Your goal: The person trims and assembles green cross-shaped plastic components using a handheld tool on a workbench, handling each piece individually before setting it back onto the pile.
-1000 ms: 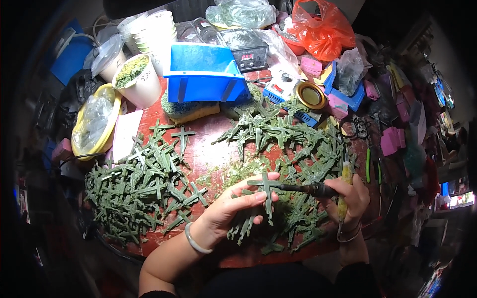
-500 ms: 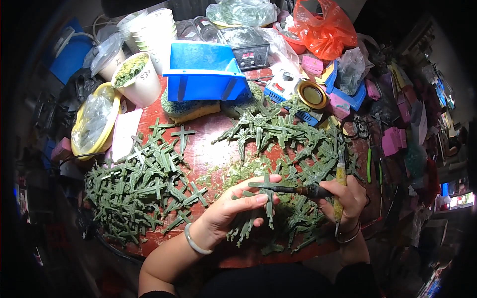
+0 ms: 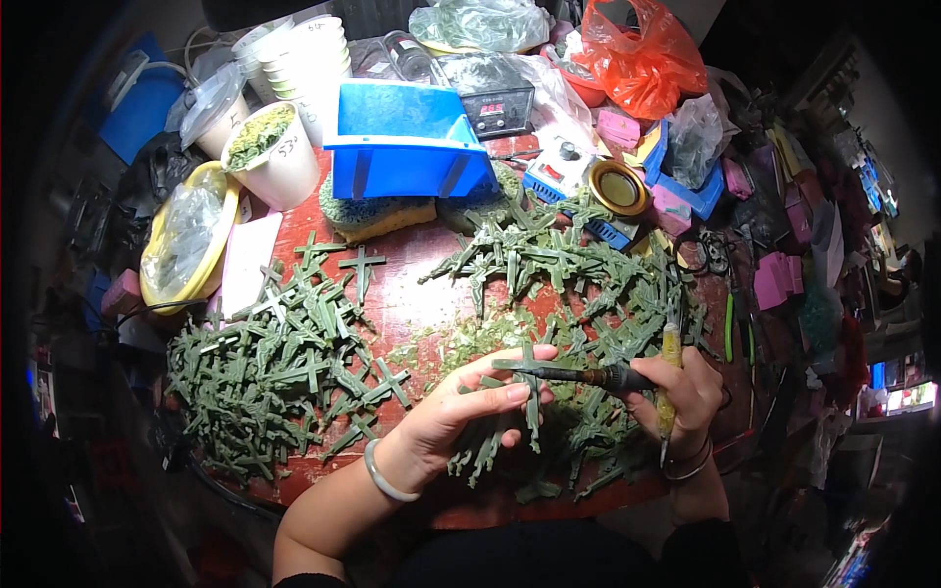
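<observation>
Between the thumb and fingers of my left hand is a small green wax cross. My right hand is closed round a soldering-iron-like tool with a dark shaft, whose tip lies at the middle of the cross. A second tool with a yellow wrapped handle also sits in the right hand, pointing away from me. Beneath and beyond my hands spreads a heap of green crosses. Another pile of crosses lies to the left of my left forearm. Green wax scraps are scattered between the piles.
A blue bin rests on sponges at the back. White tubs and a yellow basin stand at the left. A control box with a red display, a brass-coloured dish and a red bag are far right.
Almost nothing differs. Both hands, the cross and the tools keep their positions, and the whole view has shifted very slightly.
</observation>
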A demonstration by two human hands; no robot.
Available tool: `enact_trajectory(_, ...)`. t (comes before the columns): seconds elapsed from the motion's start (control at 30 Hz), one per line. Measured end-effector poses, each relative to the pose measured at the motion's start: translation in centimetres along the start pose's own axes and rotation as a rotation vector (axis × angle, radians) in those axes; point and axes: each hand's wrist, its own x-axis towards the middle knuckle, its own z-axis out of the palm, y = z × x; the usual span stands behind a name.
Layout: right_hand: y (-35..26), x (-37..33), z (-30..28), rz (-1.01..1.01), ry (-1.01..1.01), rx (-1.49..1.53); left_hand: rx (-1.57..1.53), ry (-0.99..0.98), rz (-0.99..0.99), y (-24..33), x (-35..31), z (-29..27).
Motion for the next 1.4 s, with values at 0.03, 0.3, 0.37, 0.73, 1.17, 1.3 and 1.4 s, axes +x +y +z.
enact_trajectory(0.03, -0.07, 0.01, -0.11, 0.005, -0.002, -0.009, -0.002, -0.01, 0.003, -0.03, 0.01, -0.11)
enact_trajectory(0.3, -0.09, 0.09, -0.21, 0.001, 0.01, -0.01, -0.007, -0.005, 0.003, 0.01, -0.03, -0.15)
enact_trajectory(0.37, -0.11, 0.04, -0.12, 0.006, 0.003, -0.007, -0.009, -0.007, 0.0, 0.06, -0.02, -0.05)
enact_trajectory(0.73, -0.06, 0.25, 0.14, -0.036, 0.091, 0.01, -0.001, -0.01, -0.02, 0.05, 0.07, -0.09)
enact_trajectory(1.17, 0.1, -0.41, -0.2, 0.011, 0.02, -0.012, -0.02, -0.043, 0.002, -0.1, 0.24, -0.49)
enact_trajectory(1.3, 0.03, -0.25, -0.31, 0.012, 0.059, 0.009, -0.003, -0.029, 0.0, -0.06, 0.24, -0.47)
enact_trajectory(1.4, 0.03, -0.26, -0.29, 0.008, 0.045, 0.003, -0.006, -0.027, -0.008, -0.07, 0.23, -0.42)
